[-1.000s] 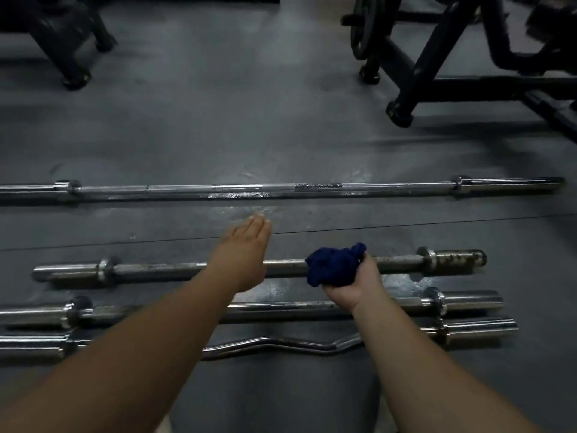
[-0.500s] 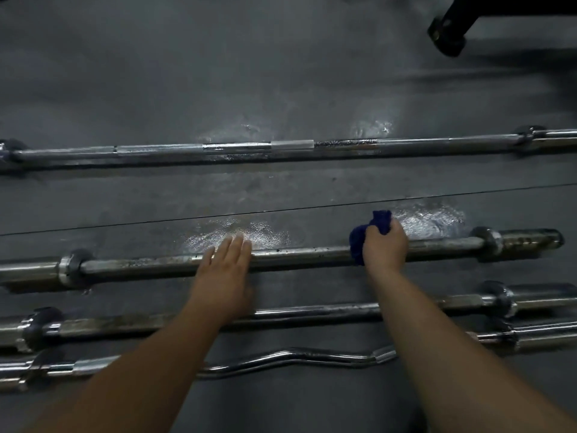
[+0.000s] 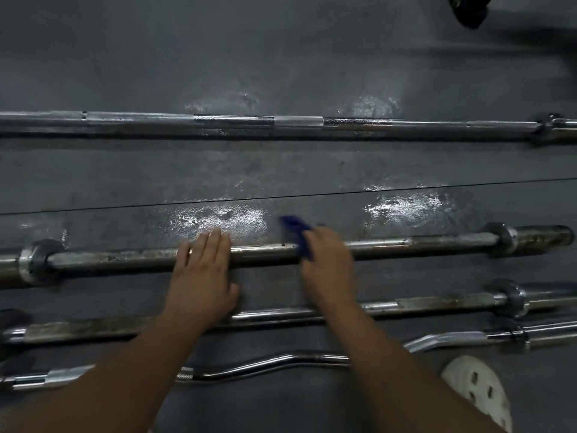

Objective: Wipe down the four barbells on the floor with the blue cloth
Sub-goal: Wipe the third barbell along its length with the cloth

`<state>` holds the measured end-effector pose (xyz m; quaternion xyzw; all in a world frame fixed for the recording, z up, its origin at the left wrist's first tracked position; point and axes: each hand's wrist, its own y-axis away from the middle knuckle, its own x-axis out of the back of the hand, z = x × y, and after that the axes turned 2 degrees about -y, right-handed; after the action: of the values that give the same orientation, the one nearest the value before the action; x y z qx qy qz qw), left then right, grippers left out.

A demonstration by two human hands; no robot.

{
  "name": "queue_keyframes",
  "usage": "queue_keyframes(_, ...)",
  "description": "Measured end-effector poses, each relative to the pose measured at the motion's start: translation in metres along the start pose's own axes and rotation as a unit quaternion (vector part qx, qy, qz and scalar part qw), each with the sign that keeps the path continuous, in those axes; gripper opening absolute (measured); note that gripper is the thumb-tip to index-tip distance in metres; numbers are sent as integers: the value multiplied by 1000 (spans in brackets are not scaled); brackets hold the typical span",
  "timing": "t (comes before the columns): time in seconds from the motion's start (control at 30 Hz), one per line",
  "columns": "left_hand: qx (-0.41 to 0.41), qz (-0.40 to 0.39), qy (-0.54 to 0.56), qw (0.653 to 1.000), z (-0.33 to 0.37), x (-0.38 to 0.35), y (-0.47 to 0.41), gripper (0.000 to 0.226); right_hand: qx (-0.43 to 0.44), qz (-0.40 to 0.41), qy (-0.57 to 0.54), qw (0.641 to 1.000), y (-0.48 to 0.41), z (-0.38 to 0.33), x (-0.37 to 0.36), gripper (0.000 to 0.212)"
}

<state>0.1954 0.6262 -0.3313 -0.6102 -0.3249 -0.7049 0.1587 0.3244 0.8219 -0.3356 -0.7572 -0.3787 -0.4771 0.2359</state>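
Four barbells lie side by side on the dark floor: a long far bar [image 3: 296,121], a rusty second bar [image 3: 421,243], a third bar [image 3: 437,303] and a curved bar [image 3: 268,364] nearest me. My left hand [image 3: 203,276] presses flat, fingers straight, on the second bar left of its middle. My right hand [image 3: 327,267] grips the blue cloth [image 3: 296,234] wrapped over the same bar, just right of the left hand. Most of the cloth is hidden under my fingers.
Wet, shiny patches [image 3: 218,218] mark the floor beyond the second bar. A black machine foot [image 3: 468,10] stands at the top right. A white perforated shoe [image 3: 477,392] shows at the bottom right, near the curved bar's end.
My right hand slid the cloth leftward along the second bar, closer to my left hand. The left hand came down flat onto the bar, and the view moved closer and downward.
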Motion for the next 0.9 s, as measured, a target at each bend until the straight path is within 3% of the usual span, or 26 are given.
queue_keyframes(0.07, -2, 2, 1, 1000, -2, -1, 0, 92, -130, 48, 28, 990, 8, 37, 13, 42)
queue_keyframes(0.13, -3, 7, 2, 1000, -2, -2, -1, 93, -180, 71, 29, 981, 12, 21, 1, 52)
queue_keyframes(0.2, -4, 5, -2, 1000, -1, -2, -1, 95, -99, 57, 10, 993, 13, -26, -21, 59)
queue_keyframes(0.3, 3, -4, 0, 1000, -1, 0, -2, 94, 83, -51, 0, 995, 19, -70, -34, 62)
queue_keyframes(0.37, 1, -3, -3, 1000, -2, -2, -3, 95, 102, -50, -2, 993, 16, -47, -24, 63)
queue_keyframes(0.5, 0, -3, -15, 1000, -3, -3, 0, 97, -156, 50, 26, 986, 21, 7, -3, 57)
queue_keyframes(0.53, 2, -4, -17, 1000, -3, -4, 0, 97, -177, 59, 19, 982, 21, -4, -8, 57)
queue_keyframes(0.57, 3, -3, -18, 1000, -2, -5, -1, 98, -143, 58, 9, 988, 18, -22, -17, 55)
queue_keyframes(0.67, 8, 5, -8, 1000, 1, -4, -2, 94, 80, -49, -6, 996, 24, -70, -37, 56)
queue_keyframes(0.73, 9, 3, -3, 1000, 0, -1, -3, 93, 132, -75, -6, 988, 19, -55, -26, 55)
queue_keyframes(0.77, 8, -2, -3, 1000, 0, -1, -3, 95, 105, -57, -9, 993, 19, -37, -18, 54)
queue_keyframes(0.9, 7, -12, -1, 1000, -1, 0, -2, 97, -134, 57, 19, 989, 26, 37, 12, 61)
